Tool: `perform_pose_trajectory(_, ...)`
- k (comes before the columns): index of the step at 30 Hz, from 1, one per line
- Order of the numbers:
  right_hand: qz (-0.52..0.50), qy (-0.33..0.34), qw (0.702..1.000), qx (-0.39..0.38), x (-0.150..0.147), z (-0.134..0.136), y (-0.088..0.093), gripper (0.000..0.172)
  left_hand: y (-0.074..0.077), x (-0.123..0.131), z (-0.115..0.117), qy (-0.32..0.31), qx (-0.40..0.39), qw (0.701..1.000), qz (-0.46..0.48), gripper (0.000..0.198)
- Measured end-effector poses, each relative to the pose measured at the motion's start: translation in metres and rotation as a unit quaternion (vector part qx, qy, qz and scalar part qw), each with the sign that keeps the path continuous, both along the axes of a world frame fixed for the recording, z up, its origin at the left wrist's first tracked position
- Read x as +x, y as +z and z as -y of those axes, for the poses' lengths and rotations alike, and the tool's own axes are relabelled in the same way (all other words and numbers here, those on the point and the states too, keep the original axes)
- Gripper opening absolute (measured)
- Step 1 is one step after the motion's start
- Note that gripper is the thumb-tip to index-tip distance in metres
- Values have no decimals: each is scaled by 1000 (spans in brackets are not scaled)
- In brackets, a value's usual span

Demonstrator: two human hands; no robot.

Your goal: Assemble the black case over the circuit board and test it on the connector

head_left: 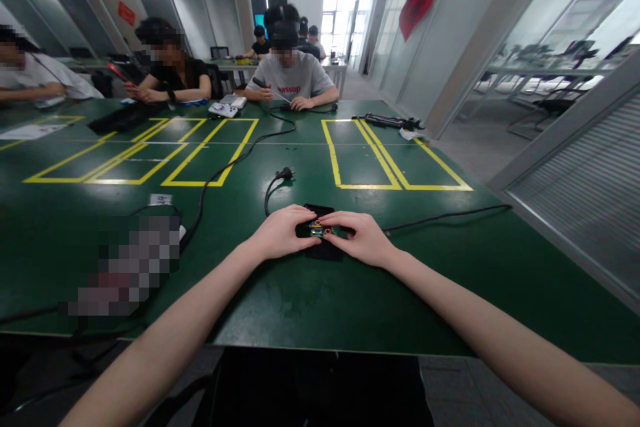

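Observation:
Both of my hands rest on a small black device (324, 252) lying on the green table (310, 293). My left hand (283, 231) grips its left side and my right hand (363, 237) grips its right side. Between my fingertips shows a small green circuit board (320, 229) with yellow, orange and blue parts. Most of the black device is hidden under my fingers.
A black cable with a plug (285, 175) lies just beyond my hands. Another black cable (445, 216) runs off to the right. Yellow tape rectangles (395, 167) mark the table. A white tag (161, 199) lies at left. Several people work at the far side.

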State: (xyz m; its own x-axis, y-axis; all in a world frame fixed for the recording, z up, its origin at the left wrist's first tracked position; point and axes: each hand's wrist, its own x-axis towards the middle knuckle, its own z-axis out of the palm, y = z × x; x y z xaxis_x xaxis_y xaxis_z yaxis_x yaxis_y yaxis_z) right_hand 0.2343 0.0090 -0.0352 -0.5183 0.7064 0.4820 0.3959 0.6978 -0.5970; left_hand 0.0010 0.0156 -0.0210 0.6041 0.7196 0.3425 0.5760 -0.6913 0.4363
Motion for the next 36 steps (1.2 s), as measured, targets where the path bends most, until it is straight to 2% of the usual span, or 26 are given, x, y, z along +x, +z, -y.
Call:
perform_pose_trajectory(4,11,-12,999,-28,-1,-2,-2,17,3,1,1,-2,0,1000,-11,35)
perform_pose_trajectory(8,40,-60,997,-11,-3,-4,-3,14,3,1,0,22,-4,999,-35,32)
perform_pose_trajectory(15,80,-55,995,10,-4,-3,1,24,-3,0,-2,30,4,999,-18,29)
perform_pose_trajectory(20,75,-82,994,5,-4,-6,-3,25,4,-5,-2,31,53,998,15,22)
perform_pose_trajectory(24,63,-79,995,26,-2,-7,-4,27,7,-12,-6,38,29,999,-26,16)
perform_pose_trajectory(28,71,-107,991,24,4,-9,0,25,6,-17,-12,20,15,998,-50,16)
perform_pose_trajectory(32,93,-127,987,29,15,-16,2,16,6,-20,-15,32,22,997,-59,18)
perform_pose_trajectory(36,156,-139,978,12,26,-22,5,29,9,-20,-14,47,14,998,-50,19)
